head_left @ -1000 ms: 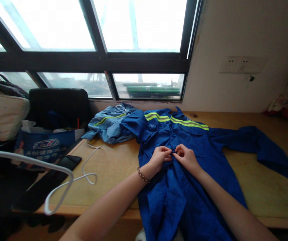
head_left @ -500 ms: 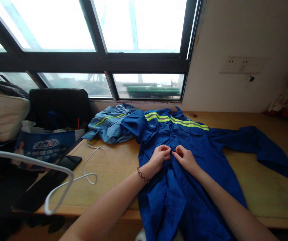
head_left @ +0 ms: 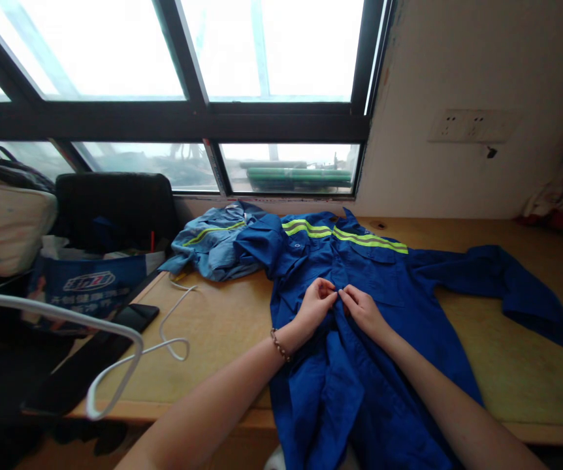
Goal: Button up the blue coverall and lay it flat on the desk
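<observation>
A dark blue work shirt (head_left: 384, 287) with yellow-green reflective stripes lies spread face up on a wooden table (head_left: 223, 320), its lower part hanging over the front edge. My left hand (head_left: 315, 303) and my right hand (head_left: 360, 307) meet at the shirt's front opening, mid-chest. Both hands pinch the cloth edges there, fingers curled. A bead bracelet sits on my left wrist. What lies under my fingertips is too small to see.
A lighter blue shirt (head_left: 213, 245) lies crumpled at the back left. A white hanger (head_left: 171, 333) and a black phone (head_left: 134, 316) lie on the table's left part. Bags and a black case (head_left: 115, 205) stand at the left. Wall sockets (head_left: 472, 125) at the right.
Both hands have crept a little farther up the shirt's front opening, staying pinched on the cloth. Nothing else has moved.
</observation>
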Motion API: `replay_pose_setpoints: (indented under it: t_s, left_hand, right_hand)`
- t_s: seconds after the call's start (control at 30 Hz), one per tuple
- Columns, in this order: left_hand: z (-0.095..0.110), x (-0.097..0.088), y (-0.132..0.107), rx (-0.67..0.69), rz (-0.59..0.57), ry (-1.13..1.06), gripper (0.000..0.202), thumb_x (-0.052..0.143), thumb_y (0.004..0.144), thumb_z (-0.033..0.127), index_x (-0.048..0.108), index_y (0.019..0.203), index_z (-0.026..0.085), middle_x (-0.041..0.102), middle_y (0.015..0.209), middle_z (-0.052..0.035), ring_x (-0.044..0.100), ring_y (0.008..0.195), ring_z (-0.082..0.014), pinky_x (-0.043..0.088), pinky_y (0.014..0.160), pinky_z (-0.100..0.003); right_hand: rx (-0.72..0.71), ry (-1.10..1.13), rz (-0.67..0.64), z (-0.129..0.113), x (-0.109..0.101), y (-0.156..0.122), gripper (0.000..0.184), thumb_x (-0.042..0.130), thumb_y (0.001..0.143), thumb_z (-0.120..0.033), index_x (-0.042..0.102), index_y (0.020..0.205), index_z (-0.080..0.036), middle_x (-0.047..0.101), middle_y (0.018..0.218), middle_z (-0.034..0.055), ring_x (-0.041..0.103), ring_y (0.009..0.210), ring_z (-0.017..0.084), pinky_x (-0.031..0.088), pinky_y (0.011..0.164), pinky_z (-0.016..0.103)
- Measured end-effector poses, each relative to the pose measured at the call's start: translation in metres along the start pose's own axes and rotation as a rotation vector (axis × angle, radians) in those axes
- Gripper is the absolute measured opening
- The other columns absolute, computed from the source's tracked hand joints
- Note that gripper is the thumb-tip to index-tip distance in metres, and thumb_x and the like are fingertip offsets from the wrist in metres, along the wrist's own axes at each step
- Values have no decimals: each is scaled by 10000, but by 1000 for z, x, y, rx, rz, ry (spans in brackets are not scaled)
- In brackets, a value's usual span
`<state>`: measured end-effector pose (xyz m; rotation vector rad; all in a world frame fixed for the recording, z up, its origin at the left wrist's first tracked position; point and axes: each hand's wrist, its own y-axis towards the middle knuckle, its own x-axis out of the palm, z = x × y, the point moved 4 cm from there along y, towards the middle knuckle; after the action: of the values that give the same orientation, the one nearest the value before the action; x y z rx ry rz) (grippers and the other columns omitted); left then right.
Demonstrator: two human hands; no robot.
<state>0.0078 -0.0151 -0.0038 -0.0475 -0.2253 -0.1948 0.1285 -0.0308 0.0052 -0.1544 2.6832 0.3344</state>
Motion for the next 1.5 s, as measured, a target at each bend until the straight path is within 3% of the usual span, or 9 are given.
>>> replay_pose_setpoints:
  t_s: [0.17,0.33,0.43,0.6,0.77,0.97,1.13,1.33,1.5]
  left_hand:
    - [5,6,0,109,-106,63,259,646,595,144,463,778,156,523,634,36,515,605,-74,396,585,-185]
    - [0,6,-2,-18,-120,56,342,669,572,161,465,846,168,516,687,35,516,548,-73,421,504,-190]
    - [-4,-1,4,-43,-74,68,336,654,596,184,469,877,176,516,716,27,523,537,-82,434,458,-198]
    - [-5,-10,26,91,54,252,247,597,601,91,501,818,158,530,710,7,527,561,-89,425,438,-173]
    - [-11,-7,56,135,75,354,204,581,613,92,515,796,152,541,690,6,515,537,-89,411,423,-175]
    - [-13,-1,93,163,28,394,167,598,622,101,535,773,133,556,659,10,510,541,-80,389,444,-158]
    - [-6,-1,106,189,-55,400,168,626,616,123,565,773,125,574,665,-1,519,573,-87,401,484,-169]
    - [-2,-3,104,286,-96,401,140,617,636,146,587,773,133,599,735,-24,557,676,-107,450,660,-226]
    - [-6,-1,96,184,-213,360,120,512,728,162,563,836,146,586,711,-12,569,624,-111,466,636,-245]
  right_hand:
    - [235,319,-30,18,2,4,354,440,767,-465,390,550,-189,380,376,-66,316,336,63,234,366,199]
    - [373,495,-40,17,-1,3,363,466,716,-518,394,577,-191,363,371,-78,313,310,59,220,333,182]
    - [289,282,-43,8,-4,1,379,451,728,-529,467,596,-175,468,425,-38,400,339,77,285,352,193]
    - [24,-241,-83,-6,-3,-3,251,577,668,-396,547,555,-174,569,523,0,502,490,109,332,464,208]
    - [94,-484,-128,-7,-4,-4,66,582,650,-255,578,657,-190,599,600,8,531,551,133,302,483,216]
    - [156,-673,-23,-13,-7,2,219,489,720,-197,593,910,-172,610,853,102,564,671,164,292,513,233]
    - [159,-257,-135,-5,2,4,120,571,644,-263,568,582,-161,580,567,5,554,620,166,338,513,220]
    - [368,707,-115,6,-10,-1,303,635,551,-202,611,849,-154,653,690,14,612,641,174,480,640,291]
    - [401,832,-54,-2,-36,-3,212,649,598,-275,623,782,-174,656,675,25,617,602,161,495,589,269]
